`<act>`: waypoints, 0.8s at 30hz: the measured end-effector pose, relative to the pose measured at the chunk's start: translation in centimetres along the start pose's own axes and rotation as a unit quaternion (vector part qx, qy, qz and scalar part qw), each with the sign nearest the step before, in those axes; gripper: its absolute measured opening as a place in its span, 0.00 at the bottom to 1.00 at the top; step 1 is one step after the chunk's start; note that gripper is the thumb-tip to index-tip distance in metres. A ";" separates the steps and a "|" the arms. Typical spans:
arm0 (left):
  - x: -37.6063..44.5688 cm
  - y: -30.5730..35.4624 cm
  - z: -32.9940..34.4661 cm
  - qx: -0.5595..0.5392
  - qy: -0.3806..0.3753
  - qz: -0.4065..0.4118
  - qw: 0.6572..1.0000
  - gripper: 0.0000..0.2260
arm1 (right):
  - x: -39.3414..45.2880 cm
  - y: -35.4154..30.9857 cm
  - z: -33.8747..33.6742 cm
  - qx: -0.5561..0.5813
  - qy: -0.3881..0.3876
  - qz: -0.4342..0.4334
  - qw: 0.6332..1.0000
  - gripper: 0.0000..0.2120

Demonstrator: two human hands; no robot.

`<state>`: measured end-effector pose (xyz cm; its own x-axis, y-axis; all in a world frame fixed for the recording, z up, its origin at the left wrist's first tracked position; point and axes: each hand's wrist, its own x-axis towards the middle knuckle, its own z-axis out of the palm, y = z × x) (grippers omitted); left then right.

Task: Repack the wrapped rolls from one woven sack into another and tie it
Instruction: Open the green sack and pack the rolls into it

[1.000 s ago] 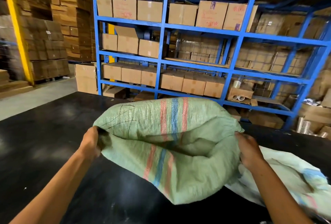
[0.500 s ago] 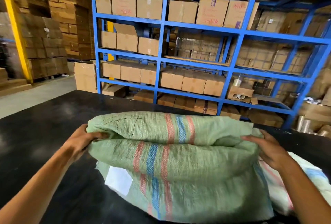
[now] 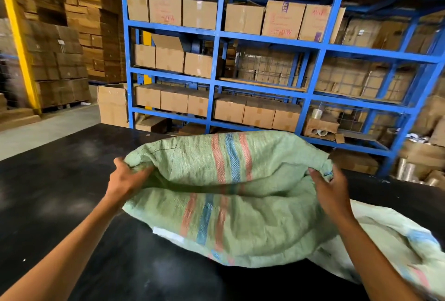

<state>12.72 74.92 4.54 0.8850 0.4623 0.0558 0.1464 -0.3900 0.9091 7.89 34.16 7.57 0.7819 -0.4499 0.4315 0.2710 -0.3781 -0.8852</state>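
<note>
On the black table point(image 3: 60, 192), green woven sack point(image 3: 228, 195) w/ red & blue stripes, held up by both upper corners: left hand point(image 3: 125, 178) grips the left corner, right hand point(image 3: 330, 187) pinches the right. Paler 2nd sack point(image 3: 390, 245) lies under it, to the right. Blue shelving point(image 3: 216, 33) w/ cartons behind.

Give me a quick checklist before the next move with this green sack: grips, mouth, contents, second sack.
1. Left hand grips the green sack at its left corner: ok.
2. Right hand grips the right corner: ok.
3. Sack mouth open wide enough to load: not ok, only a narrow slit shows.
4. Wrapped rolls inside: cannot tell, none visible.
5. Pale second sack within reach, lying partly under the green one: ok.
6. Black table supports the sack: ok.
</note>
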 end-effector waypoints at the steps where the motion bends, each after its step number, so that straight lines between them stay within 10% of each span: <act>1: 0.0 -0.1 0.1 0.005 -0.008 -0.002 1.000 0.26 | -0.1 0.0 0.2 0.008 -0.005 0.032 0.999 0.20; 7: 1.8 -2.2 -3.3 0.071 0.063 -0.022 0.995 0.16 | 2.3 1.7 -5.2 0.121 -0.049 0.292 0.947 0.13; 13: 1.9 -2.7 -2.6 0.051 0.073 -0.051 0.995 0.13 | 2.3 1.8 -5.9 -0.002 -0.182 0.208 0.961 0.31; 16: 2.8 -3.0 -2.8 0.034 0.105 -0.069 0.992 0.14 | 3.0 1.8 -6.4 -0.142 -0.061 0.153 0.976 0.10; 21: 2.1 -2.0 -2.1 0.076 0.076 -0.045 0.993 0.21 | 2.9 3.2 -5.7 -0.377 0.013 0.045 0.925 0.09; 24: 1.4 -1.9 -1.5 0.254 0.070 0.026 0.964 0.21 | 2.1 2.3 -4.5 -0.315 0.039 0.072 0.946 0.15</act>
<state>13.03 77.54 3.51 0.8342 0.5202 0.1830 0.3324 -0.7391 0.5858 7.62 28.70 7.20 0.7348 -0.5827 0.3471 -0.2423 -0.7035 -0.6681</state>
